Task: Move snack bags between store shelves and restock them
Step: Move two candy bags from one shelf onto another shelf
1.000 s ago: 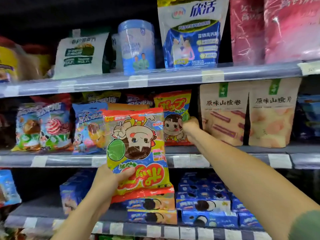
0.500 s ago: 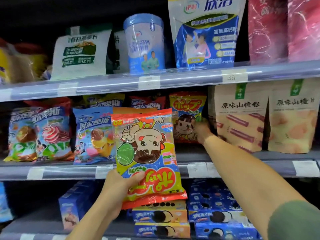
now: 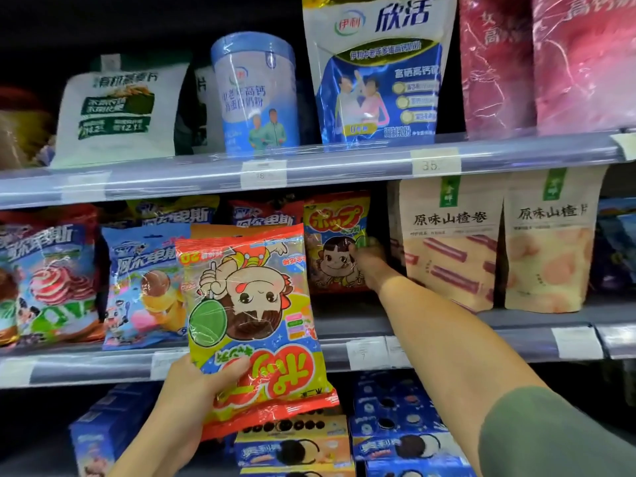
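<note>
The near bag (image 3: pixel 247 315) is yellow and blue with red edges and a green lollipop (a cartoon kid is drawn on it). The far bag (image 3: pixel 335 242) is red and yellow. The pouch (image 3: pixel 451 235) is tan with red stripes. The boxes (image 3: pixel 395 442) are blue.

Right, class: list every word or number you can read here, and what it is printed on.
"欣活", "伊利": blue-and-white pouch.
"35": price tag, top rail.
"原味山楂卷": beige pouch.
"ポップ": shelved candy bag gripped by the right hand; also, upside down, on the held candy bag in the left hand.
Other tags and small print: too blurred.
</note>
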`<state>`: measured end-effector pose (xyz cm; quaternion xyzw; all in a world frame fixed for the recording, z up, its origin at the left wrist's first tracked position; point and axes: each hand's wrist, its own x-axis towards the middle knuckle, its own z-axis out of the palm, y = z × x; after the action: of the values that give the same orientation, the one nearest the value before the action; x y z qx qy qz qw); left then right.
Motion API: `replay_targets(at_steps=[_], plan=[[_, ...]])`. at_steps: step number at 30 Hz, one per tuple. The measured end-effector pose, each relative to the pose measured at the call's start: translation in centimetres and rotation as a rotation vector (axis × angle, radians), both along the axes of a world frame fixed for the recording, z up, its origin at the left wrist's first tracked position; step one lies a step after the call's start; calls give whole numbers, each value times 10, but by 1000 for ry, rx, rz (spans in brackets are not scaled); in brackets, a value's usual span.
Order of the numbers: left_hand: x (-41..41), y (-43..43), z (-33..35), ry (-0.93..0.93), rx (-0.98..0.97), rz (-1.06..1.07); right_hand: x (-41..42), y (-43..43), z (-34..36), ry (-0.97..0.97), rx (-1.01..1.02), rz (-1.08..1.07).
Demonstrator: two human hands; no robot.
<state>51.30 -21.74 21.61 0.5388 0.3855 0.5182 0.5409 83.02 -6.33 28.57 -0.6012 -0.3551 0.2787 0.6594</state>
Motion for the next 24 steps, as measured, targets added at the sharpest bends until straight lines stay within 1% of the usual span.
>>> replay_targets(at_steps=[7, 11, 16, 19, 22, 24], plan=[[-1, 2, -2, -12, -10, 20, 0, -4, -6, -33, -41, -13], [4, 2, 1, -26, -9, 7, 2, -8, -7, -89, -42, -27], [10, -1, 3, -34, -19, 4, 2, -15, -4, -106, -26, -20], [13, -4, 6, -40, -15, -3, 0, -23, -5, -222, -41, -27], [15, -9, 12, -51, 4, -18, -9, -44, -3, -442, -96, -74], [16, -10, 18, -66, 31, -15, -18, -65, -2, -553, -91, -80]])
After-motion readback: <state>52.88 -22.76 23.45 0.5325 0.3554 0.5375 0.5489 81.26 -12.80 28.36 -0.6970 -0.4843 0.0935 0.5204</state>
